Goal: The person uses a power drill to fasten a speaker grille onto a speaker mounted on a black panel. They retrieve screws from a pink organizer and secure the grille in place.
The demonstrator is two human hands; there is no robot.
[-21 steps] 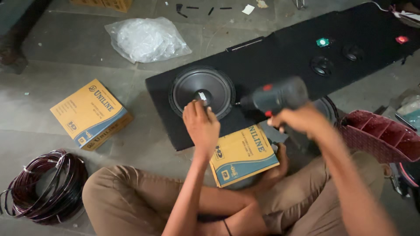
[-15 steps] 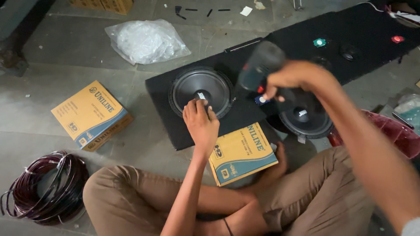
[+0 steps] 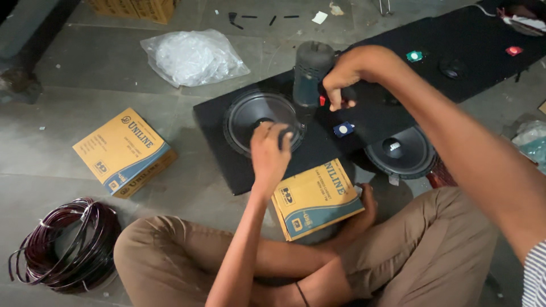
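Head view, person seated cross-legged on the floor (image 3: 68, 108).

At 8 o'clock: coil of dark red wire (image 3: 60, 247). At 9 o'clock: yellow-and-blue cardboard box (image 3: 122, 152), lying flat. At 11 o'clock: crumpled clear plastic bag (image 3: 193, 57).

Centre: black speaker panel (image 3: 375, 113) flat on the floor. Left speaker cone (image 3: 250, 116) sits in its cut-out. Left hand (image 3: 270, 153) rests on the cone's rim at about 5 o'clock of the cone, fingers curled and pinched closed; what they pinch is hidden, possibly a screw, cannot tell.

At 12 o'clock of that hand: power drill (image 3: 311, 74), held nose-down just above the rim. Right hand (image 3: 347, 77) is wrapped closed around the drill's handle, a full grip.

At 6 o'clock of the panel: second yellow-and-blue box (image 3: 315, 199) lying over the person's foot. At 3 o'clock: second speaker cone (image 3: 401, 152) at the panel's near edge.

Judgement on the step: fastening the left cone to the panel. To do it well, keep the drill upright over the rim hole, steady the fastener with the left fingertips only until it bites, then clear them. Start slowly; keep the bit off the cone.
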